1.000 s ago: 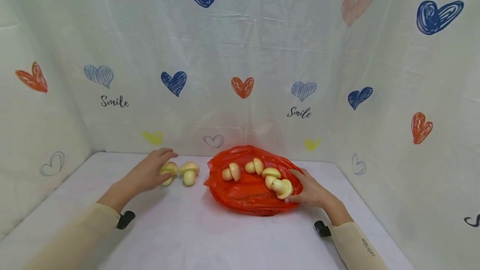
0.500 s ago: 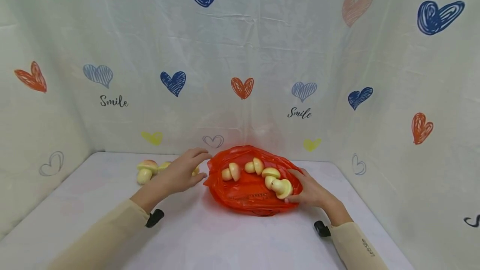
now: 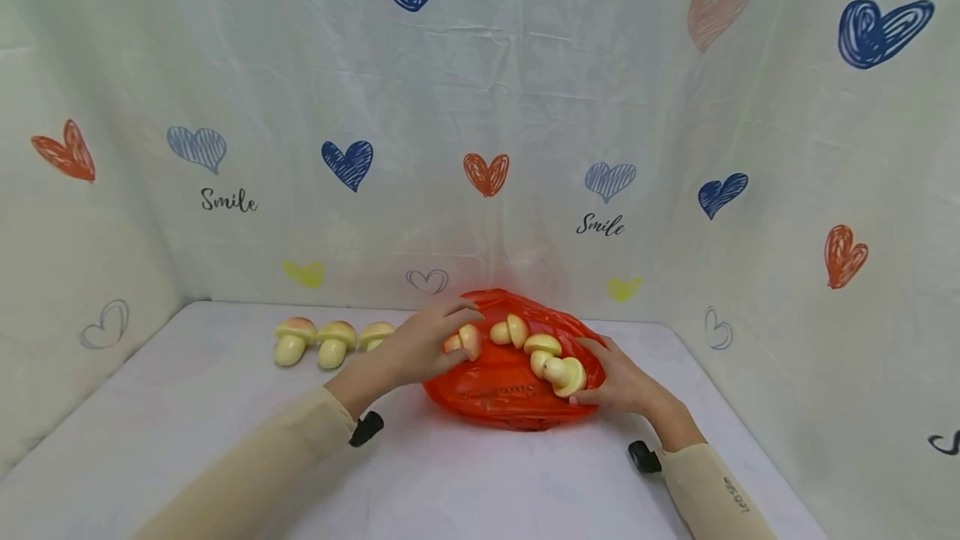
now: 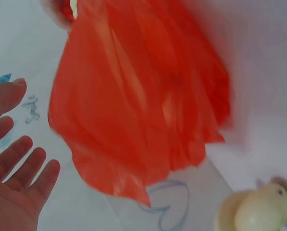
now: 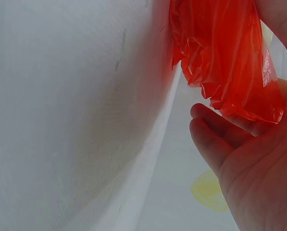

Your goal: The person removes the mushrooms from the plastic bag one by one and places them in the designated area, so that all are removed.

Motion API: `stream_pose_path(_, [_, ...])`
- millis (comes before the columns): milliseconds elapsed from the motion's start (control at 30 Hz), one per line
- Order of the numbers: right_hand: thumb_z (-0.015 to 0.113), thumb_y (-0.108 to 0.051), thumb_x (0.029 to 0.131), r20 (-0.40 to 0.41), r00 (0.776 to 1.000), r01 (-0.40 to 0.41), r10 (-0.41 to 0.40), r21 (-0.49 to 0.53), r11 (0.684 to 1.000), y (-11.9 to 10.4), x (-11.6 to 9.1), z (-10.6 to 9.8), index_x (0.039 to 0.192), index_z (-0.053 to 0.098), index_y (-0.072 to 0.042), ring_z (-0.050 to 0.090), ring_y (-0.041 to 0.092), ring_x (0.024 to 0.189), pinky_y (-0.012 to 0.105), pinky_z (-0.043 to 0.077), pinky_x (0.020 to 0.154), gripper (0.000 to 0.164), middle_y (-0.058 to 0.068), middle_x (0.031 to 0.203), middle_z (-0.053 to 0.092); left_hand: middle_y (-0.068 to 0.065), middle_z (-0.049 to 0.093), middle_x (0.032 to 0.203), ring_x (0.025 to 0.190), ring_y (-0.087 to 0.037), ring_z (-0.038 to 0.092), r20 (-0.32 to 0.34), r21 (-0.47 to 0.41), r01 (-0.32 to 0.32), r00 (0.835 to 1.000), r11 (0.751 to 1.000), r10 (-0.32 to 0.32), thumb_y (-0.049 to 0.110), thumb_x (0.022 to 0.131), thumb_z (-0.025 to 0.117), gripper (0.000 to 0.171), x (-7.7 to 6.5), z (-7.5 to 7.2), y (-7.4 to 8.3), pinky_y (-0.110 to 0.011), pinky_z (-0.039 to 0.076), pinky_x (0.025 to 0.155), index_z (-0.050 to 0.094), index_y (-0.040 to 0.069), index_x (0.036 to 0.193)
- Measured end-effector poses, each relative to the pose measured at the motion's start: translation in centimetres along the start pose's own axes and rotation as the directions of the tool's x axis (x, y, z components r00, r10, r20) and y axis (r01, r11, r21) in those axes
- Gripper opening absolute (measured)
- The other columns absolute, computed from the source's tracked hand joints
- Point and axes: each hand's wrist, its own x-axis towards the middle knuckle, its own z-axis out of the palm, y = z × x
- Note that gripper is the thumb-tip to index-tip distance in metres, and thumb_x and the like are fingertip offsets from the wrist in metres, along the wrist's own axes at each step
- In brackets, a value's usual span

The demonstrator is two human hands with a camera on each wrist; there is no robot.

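Observation:
A red plastic bag (image 3: pixel 495 411) lies spread on the table, its mouth toward me, with several pale yellow mushrooms inside. My left hand (image 3: pixel 420 344) is over the bag's left side, fingers and thumb spread either side of the leftmost mushroom (image 3: pixel 471 342) in it. Its fingers (image 4: pixel 22 168) look straight and apart in the left wrist view. My right hand (image 3: pixel 622 382) holds the bag's right edge, thumb low at the front and a finger over the rim, beside a mushroom (image 3: pixel 572 378). Red film (image 5: pixel 225 62) passes between that thumb and the fingers.
Left of the bag, three more mushrooms stand in a row: one on the left (image 3: pixel 293 342), one in the middle (image 3: pixel 335 345), one (image 3: pixel 373 334) partly behind my left hand. A white curtain (image 3: pixel 525 107) printed with hearts rises behind the white table (image 3: pixel 450 482).
My left hand has moved right, from over the mushroom row to the bag's left side, and three mushrooms now show there. My right hand and the bag have stayed nearly still.

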Motion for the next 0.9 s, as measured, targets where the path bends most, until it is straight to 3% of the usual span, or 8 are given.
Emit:
stream_pose_path(133, [0.08, -0.057, 0.064, 0.0, 1.0, 0.008, -0.008, 0.0, 1.0, 0.0, 0.0, -0.1, 0.146, 0.036, -0.015, 0.036, 0.037, 0.128, 0.06, 0.039, 0.097, 0.102, 0.014, 0.146, 0.03, 0.0, 0.053, 0.127, 0.119, -0.017, 0.048, 0.047, -0.031, -0.015, 0.999, 0.999, 0.016, 0.019, 0.085, 0.072, 0.042, 1.1, 1.1, 1.0, -0.033, 0.043, 0.1, 0.058, 0.015, 0.124])
stream_pose_path(367, [0.08, -0.056, 0.065, 0.006, 1.0, 0.012, -0.012, 0.014, 1.0, 0.0, 0.1, -0.2, 0.145, 0.037, -0.017, 0.036, 0.034, 0.129, 0.059, 0.039, 0.097, 0.099, 0.011, 0.145, 0.03, 0.005, 0.049, 0.13, 0.12, -0.014, 0.046, 0.142, -0.139, 0.071, 0.989, 0.988, -0.052, 0.025, 0.087, 0.07, 0.044, 2.6, 3.5, 2.1, -0.032, 0.043, 0.1, 0.055, 0.021, 0.129])
stream_pose_path(633, [0.08, -0.057, 0.065, 0.017, 1.0, 0.007, -0.007, 0.01, 1.0, 0.1, 0.1, -0.2, 0.145, 0.036, -0.017, 0.035, 0.035, 0.13, 0.06, 0.038, 0.098, 0.1, 0.012, 0.147, 0.028, 0.009, 0.048, 0.129, 0.12, -0.011, 0.045, 0.197, -0.239, 0.138, 0.976, 0.961, -0.091, 0.026, 0.086, 0.072, 0.051, 4.2, 5.4, 2.8, -0.031, 0.046, 0.096, 0.051, 0.028, 0.133])
stream_pose_path(900, [0.08, -0.057, 0.065, 0.018, 1.0, -0.016, 0.016, 0.018, 1.0, 0.3, -0.1, -0.2, 0.145, 0.036, -0.018, 0.035, 0.036, 0.13, 0.06, 0.039, 0.096, 0.1, 0.014, 0.147, 0.028, 0.005, 0.046, 0.137, 0.125, -0.014, 0.044, 0.264, -0.268, 0.205, 0.955, 0.941, -0.133, 0.028, 0.087, 0.07, 0.05, 5.5, 8.2, 3.2, -0.033, 0.043, 0.099, 0.053, 0.02, 0.134])
